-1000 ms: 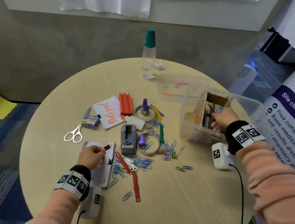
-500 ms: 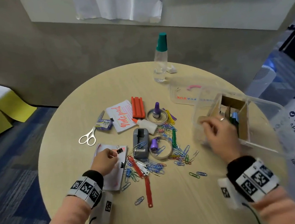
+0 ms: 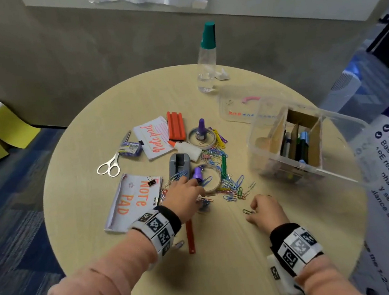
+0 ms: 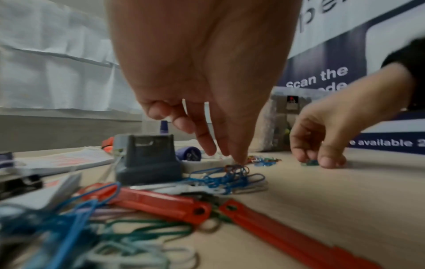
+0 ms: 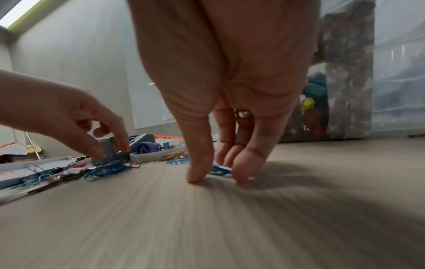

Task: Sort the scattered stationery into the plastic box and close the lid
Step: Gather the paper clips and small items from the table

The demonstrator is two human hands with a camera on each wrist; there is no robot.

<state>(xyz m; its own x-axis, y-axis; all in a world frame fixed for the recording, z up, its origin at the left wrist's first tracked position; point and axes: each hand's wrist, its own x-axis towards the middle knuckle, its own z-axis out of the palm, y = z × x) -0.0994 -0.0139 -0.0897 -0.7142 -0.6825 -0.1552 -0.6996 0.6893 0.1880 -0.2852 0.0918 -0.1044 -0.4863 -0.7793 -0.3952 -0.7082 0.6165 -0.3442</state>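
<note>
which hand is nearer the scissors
Left. The left hand is over the paper clips beside the NOTE PAD, which lies just below the scissors. The right hand is farther off, toward the plastic box.

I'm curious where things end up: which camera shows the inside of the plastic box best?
The head view: it looks down into the open box, showing its cardboard dividers and pens. The right wrist view sees only its blurred side wall with colours behind. The left wrist view glimpses it far off, partly behind the right hand.
</note>
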